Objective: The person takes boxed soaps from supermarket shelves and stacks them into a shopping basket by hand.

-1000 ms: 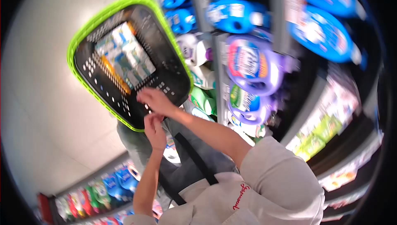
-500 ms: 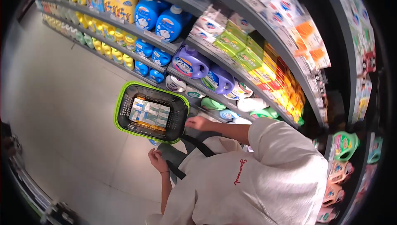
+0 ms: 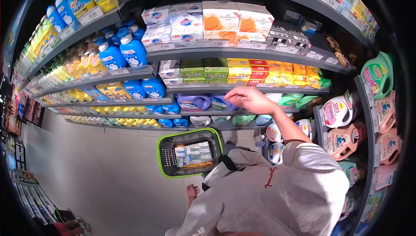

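Our two bare hands work a shop aisle. With clock directions read across the view, our right hand [image 3: 251, 100] is raised at about two o'clock from one shopping basket [image 3: 164, 161], its fingers loosely apart and clamped on nothing that we can see. Whether it touches the shelf stock, we cannot tell. Our left hand [image 3: 192, 191] sits at six o'clock from the basket, near its rim, fingers loosely bent; how far apart they stand, we cannot tell.

The basket, black perforated plastic with a bright green rim, holds at least six small rectangular white-and-blue boxes [image 3: 193, 151] in rows, with an orange strip [image 3: 200, 164] along their lower edge. At twelve o'clock from it, we see two glossy purple bottles [image 3: 193, 102] with moulded handles, shelved beside our right fingertips. From that hand, two columns of green boxes [image 3: 203, 70] stand at ten o'clock, and two front stacks of orange-flower boxes [image 3: 221, 19] at twelve. Two large, rounded blue pump bottles [image 3: 132, 50] stand farther off at ten.
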The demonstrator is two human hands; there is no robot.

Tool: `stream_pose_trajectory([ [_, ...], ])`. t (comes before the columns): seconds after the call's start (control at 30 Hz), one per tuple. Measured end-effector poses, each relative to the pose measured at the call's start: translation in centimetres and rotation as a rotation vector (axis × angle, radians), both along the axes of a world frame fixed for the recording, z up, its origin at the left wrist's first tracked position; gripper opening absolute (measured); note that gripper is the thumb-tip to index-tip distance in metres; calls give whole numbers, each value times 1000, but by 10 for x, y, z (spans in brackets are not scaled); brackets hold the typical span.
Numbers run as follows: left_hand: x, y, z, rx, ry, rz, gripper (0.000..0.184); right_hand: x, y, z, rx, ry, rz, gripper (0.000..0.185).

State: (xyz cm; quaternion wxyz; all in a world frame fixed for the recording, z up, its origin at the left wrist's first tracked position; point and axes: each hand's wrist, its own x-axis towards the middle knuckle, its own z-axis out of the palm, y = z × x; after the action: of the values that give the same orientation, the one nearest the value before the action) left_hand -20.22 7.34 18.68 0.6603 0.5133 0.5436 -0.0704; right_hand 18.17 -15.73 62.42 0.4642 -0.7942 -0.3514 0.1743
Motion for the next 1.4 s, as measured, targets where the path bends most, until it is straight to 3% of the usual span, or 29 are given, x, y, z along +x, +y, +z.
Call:
stream_pose_trajectory([
  [0.23, -7, -4, 12, 100, 155, -47, 27, 42, -96, 97, 129, -449, -172, 17],
  [0.4, 3, -18, 13, 143, 176, -83, 28, 71, -146, 110, 4, -928, -572, 25],
  [0.5, 11, -22, 17, 179, 138, -99, 29, 92, -154, 90, -116, -1056, -608, 32],
  [0.63, 34, -50, 16, 186, 130, -135, 30, 109, -154, 61, -294, -1030, -586, 41],
  [0.77, 33, -60, 20, 205, 157, -150, 30, 112, -153, 52, -251, -1122, -560, 41],
  [0.83, 36, -60, 28, 150, 43, -97, 33, 112, -153, 52, -214, -1167, -561, 41],
  [0.87, 38, -62, 32, 174, 130, -105, 33, 114, -153, 49, -179, -1194, -563, 40],
  [0.9, 37, -61, 29, 177, 129, -103, 33, 115, -152, 48, -176, -1194, -565, 40],
  [1.03, -13, -41, -65, 55, 90, -24, 35, 118, -148, 49, -133, -1193, -602, 37],
  [1.4, -37, -48, -59, 133, 9, 38, 38, 144, -151, 70, -252, -1199, -500, 42],
])
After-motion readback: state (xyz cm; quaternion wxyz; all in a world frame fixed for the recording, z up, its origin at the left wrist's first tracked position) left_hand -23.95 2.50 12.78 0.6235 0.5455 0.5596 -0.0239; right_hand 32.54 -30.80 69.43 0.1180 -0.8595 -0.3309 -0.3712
